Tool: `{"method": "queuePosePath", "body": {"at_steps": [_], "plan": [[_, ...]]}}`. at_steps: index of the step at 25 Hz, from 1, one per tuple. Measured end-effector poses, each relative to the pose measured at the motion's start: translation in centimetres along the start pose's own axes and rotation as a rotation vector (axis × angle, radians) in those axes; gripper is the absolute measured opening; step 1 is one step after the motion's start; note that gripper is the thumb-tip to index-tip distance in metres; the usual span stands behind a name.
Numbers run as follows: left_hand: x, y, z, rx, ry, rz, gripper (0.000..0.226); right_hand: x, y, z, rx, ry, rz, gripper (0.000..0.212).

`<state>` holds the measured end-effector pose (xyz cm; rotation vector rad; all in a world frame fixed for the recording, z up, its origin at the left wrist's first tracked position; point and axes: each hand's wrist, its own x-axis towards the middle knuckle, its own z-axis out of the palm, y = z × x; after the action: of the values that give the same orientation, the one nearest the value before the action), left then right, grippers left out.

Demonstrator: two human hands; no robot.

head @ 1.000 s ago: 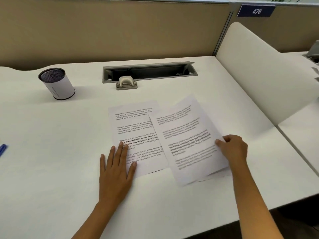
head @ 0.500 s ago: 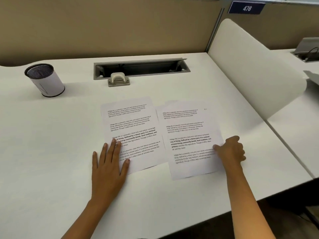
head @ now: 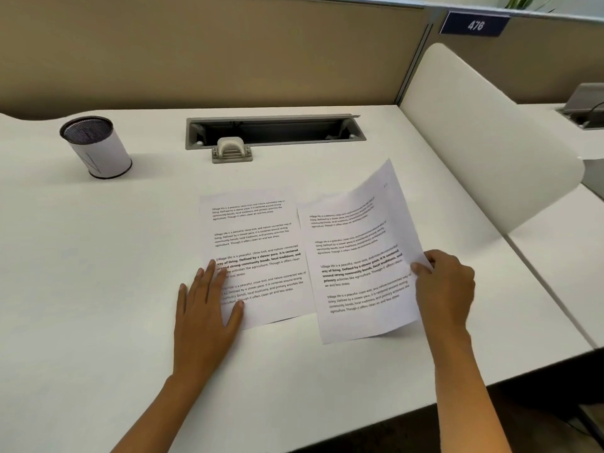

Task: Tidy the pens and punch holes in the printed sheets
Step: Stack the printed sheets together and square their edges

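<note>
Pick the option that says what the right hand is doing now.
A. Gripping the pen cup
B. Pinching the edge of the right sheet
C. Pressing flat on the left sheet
B: the right hand pinches the right edge of the right sheet, which curls up off the desk, while the left hand lies flat on the left sheet.

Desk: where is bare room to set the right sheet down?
Widest bare patch: desk left of the left sheet, in front of the cup. A narrower strip lies between slot and sheets. Crowded: middle, with right sheet, left hand, right hand.
</note>
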<state>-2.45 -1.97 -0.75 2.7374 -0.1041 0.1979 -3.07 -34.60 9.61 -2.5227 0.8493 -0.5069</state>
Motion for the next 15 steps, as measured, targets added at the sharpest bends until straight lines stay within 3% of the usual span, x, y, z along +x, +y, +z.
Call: {"method": "queuePosePath", "body": {"at_steps": [3,5,8,12,15], "plan": [[0.0,-0.1,-0.2,-0.051,0.025,-0.017,0.067,-1.0,-2.5,-2.4,0.066,0.140,-0.163,0.010],[0.0,-0.1,-0.4,-0.092,0.021,-0.012,0.069,-1.1,-3.9,-3.4,0.188,0.137,-0.174,0.012],[-0.1,0.2,-0.6,-0.212,0.046,-0.045,0.062,-0.5,-5.4,-2.4,0.388,0.003,-0.059,0.015],[-0.4,0.3,-1.2,-0.626,0.160,-0.243,0.049,-1.2,-6.3,2.9,0.486,-0.291,0.127,0.028],[-0.4,-0.1,-1.6,-0.659,0.248,-0.273,0.043,-3.1,-7.2,6.4,0.482,-0.409,0.147,0.028]]}}
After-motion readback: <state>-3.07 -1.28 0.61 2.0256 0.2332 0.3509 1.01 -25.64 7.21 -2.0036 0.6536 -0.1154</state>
